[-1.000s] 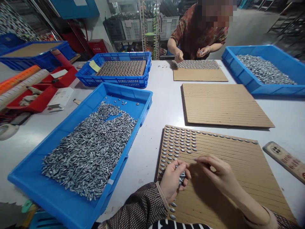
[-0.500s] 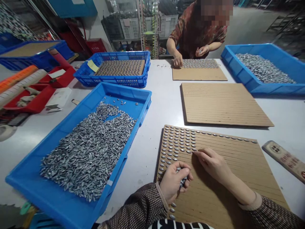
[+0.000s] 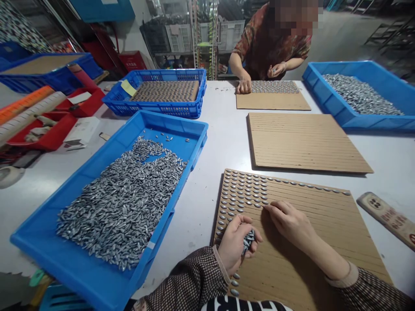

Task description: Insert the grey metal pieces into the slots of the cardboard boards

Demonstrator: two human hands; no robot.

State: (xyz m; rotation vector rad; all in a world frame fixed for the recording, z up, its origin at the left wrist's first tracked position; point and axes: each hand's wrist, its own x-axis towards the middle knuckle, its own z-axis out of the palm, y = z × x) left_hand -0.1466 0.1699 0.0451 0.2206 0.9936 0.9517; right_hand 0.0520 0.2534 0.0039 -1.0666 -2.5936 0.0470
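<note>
My left hand (image 3: pixel 238 242) is cupped around a heap of small grey spindle-shaped pieces (image 3: pixel 248 241), just above the left part of a grooved cardboard board (image 3: pixel 311 233). My right hand (image 3: pixel 293 224) rests low over the same board. Its thumb and forefinger are pinched together at the end of a row, by one of the grey pieces; the fingertips partly hide it. Rows of these pieces lie in the grooves at the board's upper left, and a single line of them runs along its far edge. Part of the left column is behind my left hand.
A blue tray (image 3: pixel 191 166) of loose grey pieces stands at left. Beyond my board lies another grooved board (image 3: pixel 301 138). Across the table a person (image 3: pixel 262 47) works at a board (image 3: pixel 272 101) near another blue tray (image 3: pixel 359 121). A phone (image 3: pixel 389 216) lies at right.
My left hand has loosened and turned slightly, so more of the grey pieces in it show. My right hand has stayed almost still at the row's end.
</note>
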